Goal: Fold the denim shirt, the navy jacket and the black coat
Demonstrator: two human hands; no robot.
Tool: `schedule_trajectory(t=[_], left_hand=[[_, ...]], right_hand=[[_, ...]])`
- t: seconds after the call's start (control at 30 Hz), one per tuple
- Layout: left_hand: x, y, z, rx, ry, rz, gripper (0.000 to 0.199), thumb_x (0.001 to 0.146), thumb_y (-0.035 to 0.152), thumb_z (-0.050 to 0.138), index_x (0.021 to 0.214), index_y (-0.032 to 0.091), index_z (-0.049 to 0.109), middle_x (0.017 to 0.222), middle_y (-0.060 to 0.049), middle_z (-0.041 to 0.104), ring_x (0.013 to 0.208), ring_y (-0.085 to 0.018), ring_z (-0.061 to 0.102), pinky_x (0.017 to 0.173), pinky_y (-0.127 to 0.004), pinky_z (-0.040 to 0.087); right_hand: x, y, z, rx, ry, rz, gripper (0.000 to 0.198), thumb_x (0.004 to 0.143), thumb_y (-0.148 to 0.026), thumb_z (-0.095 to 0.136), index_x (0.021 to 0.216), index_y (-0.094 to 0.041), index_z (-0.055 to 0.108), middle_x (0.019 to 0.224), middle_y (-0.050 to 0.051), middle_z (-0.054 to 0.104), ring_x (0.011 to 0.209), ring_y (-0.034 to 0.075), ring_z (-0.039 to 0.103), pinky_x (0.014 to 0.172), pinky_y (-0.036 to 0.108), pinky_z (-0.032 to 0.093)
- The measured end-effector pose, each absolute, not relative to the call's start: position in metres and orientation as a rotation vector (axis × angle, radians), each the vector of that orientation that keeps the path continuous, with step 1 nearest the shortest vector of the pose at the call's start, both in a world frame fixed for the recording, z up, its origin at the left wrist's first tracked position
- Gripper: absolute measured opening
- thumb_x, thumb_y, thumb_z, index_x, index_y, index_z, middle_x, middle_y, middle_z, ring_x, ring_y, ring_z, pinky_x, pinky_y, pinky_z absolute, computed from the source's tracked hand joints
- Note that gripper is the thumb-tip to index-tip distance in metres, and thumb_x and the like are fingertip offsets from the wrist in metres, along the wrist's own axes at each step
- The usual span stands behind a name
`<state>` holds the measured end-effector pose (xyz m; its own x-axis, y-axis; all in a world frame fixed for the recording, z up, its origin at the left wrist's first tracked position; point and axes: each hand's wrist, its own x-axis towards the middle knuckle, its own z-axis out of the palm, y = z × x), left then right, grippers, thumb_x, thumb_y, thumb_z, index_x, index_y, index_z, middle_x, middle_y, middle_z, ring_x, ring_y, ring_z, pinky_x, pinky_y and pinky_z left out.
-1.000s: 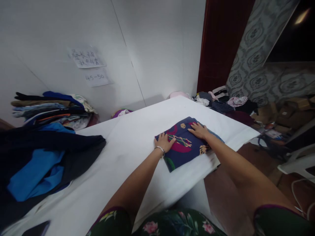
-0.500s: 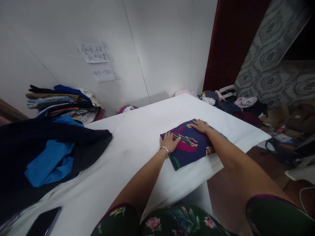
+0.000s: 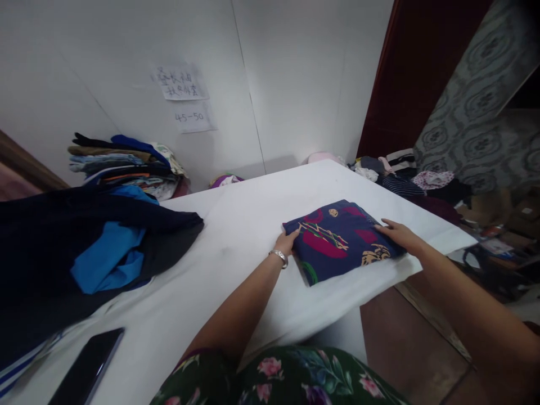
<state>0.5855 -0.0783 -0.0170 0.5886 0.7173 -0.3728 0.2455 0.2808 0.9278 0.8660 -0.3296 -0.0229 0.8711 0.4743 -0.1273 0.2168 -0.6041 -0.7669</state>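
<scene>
We see the rectangular folded navy cloth with magenta, tan and green print (image 3: 337, 242) lying flat on the broad white covered table (image 3: 240, 225), just beside its near edge and well apart from the heap of dark navy and bright blue fabric (image 3: 101, 253). Our left hand (image 3: 287, 243) is mostly closed at the cloth's left side, thumb on top and fingers out of sight, seemingly pinching it. Our right hand (image 3: 396, 233) is only half closed, fingers fairly straight at the right side — we cannot tell whether it grips or just touches.

From here, we judge that an uneven lift could slide the layers apart, since the two holds look unequal. Pulling the cloth towards us could let its near right corner droop over the table edge, because little surface lies beyond it. Pressing the sides inward might buckle the middle.

The long axis runs roughly left to right across our front, its right end slightly farther from us — about parallel to the near table edge. No collar or other feature shows us which end leads.
</scene>
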Motion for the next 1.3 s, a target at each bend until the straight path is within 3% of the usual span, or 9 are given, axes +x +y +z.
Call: schedule_trajectory(t=[0.23, 0.37, 0.5, 0.6, 0.7, 0.83, 0.97, 1.17, 1.3], left_hand=[[0.578, -0.052, 0.015, 1.188, 0.853, 0.632, 0.033, 0.063, 0.022, 0.074, 0.095, 0.015, 0.067, 0.083, -0.005, 0.074, 0.073, -0.019, 0.069, 0.07, -0.03, 0.056], [0.524, -0.026, 0.018, 1.184, 0.886, 0.728, 0.035, 0.062, 0.019, 0.073, 0.095, 0.015, 0.065, 0.077, -0.003, 0.072, 0.067, -0.018, 0.067, 0.067, -0.03, 0.056], [0.472, -0.027, 0.0, 1.142, 1.043, 0.571, 0.045, 0.062, 0.024, 0.078, 0.104, 0.015, 0.062, 0.079, -0.006, 0.072, 0.065, -0.019, 0.067, 0.063, -0.032, 0.056], [0.451, -0.022, -0.01, 1.177, 1.095, 0.516, 0.054, 0.069, 0.036, 0.075, 0.116, 0.015, 0.057, 0.086, -0.009, 0.071, 0.058, -0.017, 0.065, 0.058, -0.032, 0.056], [0.441, -0.003, -0.015, 1.247, 1.137, 0.593, 0.045, 0.079, 0.034, 0.066, 0.118, 0.015, 0.056, 0.099, -0.011, 0.069, 0.055, -0.01, 0.061, 0.055, -0.025, 0.053], [0.441, 0.021, -0.022, 1.32, 1.121, 0.685, 0.033, 0.082, 0.022, 0.059, 0.113, 0.014, 0.061, 0.108, -0.01, 0.066, 0.062, -0.007, 0.06, 0.053, -0.018, 0.051], [0.454, 0.031, -0.033, 1.412, 1.054, 0.663, 0.031, 0.081, 0.015, 0.056, 0.111, 0.012, 0.064, 0.096, -0.008, 0.068, 0.066, -0.009, 0.061, 0.056, -0.02, 0.052], [0.463, 0.039, -0.039, 1.596, 0.997, 0.595, 0.032, 0.083, 0.011, 0.051, 0.112, 0.014, 0.063, 0.077, -0.002, 0.065, 0.062, -0.01, 0.059, 0.055, -0.022, 0.051], [0.46, 0.042, -0.036, 1.803, 1.001, 0.591, 0.016, 0.084, 0.013, 0.052, 0.091, 0.016, 0.066, 0.074, -0.002, 0.063, 0.07, -0.013, 0.06, 0.065, -0.026, 0.051]], right_hand=[[0.828, -0.294, 0.005, -1.833, -0.394, 0.604, 0.071, 0.066, -0.036, 0.074, 0.132, -0.02, 0.053, 0.101, 0.01, 0.07, 0.079, 0.024, 0.068, 0.072, 0.037, 0.057], [0.797, -0.265, -0.006, -1.82, -0.629, 0.502, 0.067, 0.07, -0.043, 0.071, 0.13, -0.022, 0.055, 0.106, 0.009, 0.068, 0.086, 0.024, 0.068, 0.079, 0.039, 0.056], [0.786, -0.246, -0.029, -2.14, -0.991, 0.333, 0.053, 0.075, -0.043, 0.063, 0.124, -0.023, 0.06, 0.109, 0.009, 0.067, 0.102, 0.029, 0.062, 0.093, 0.045, 0.048], [0.784, -0.242, -0.032, -2.294, -1.243, 0.158, 0.046, 0.08, -0.042, 0.055, 0.12, -0.021, 0.062, 0.116, 0.012, 0.065, 0.111, 0.032, 0.057, 0.098, 0.048, 0.044], [0.76, -0.243, -0.022, -2.204, -1.362, -0.097, 0.042, 0.084, -0.041, 0.049, 0.119, -0.021, 0.062, 0.121, 0.012, 0.061, 0.116, 0.032, 0.053, 0.102, 0.049, 0.04], [0.677, -0.246, -0.009, -1.798, -1.589, -0.01, 0.028, 0.089, -0.036, 0.049, 0.112, -0.029, 0.064, 0.107, 0.007, 0.067, 0.102, 0.025, 0.061, 0.09, 0.044, 0.05], [0.597, -0.245, -0.013, -1.479, -1.938, 0.073, 0.034, 0.089, -0.023, 0.053, 0.121, -0.03, 0.057, 0.116, 0.006, 0.064, 0.108, 0.023, 0.057, 0.091, 0.042, 0.049], [0.572, -0.238, -0.032, -1.598, -2.037, -0.199, 0.034, 0.087, -0.015, 0.051, 0.12, -0.02, 0.059, 0.113, 0.013, 0.061, 0.104, 0.026, 0.054, 0.082, 0.043, 0.049], [0.575, -0.23, -0.035, -1.55, -2.055, -0.317, 0.027, 0.088, -0.007, 0.046, 0.104, -0.016, 0.066, 0.093, 0.011, 0.064, 0.084, 0.021, 0.056, 0.067, 0.035, 0.046]])
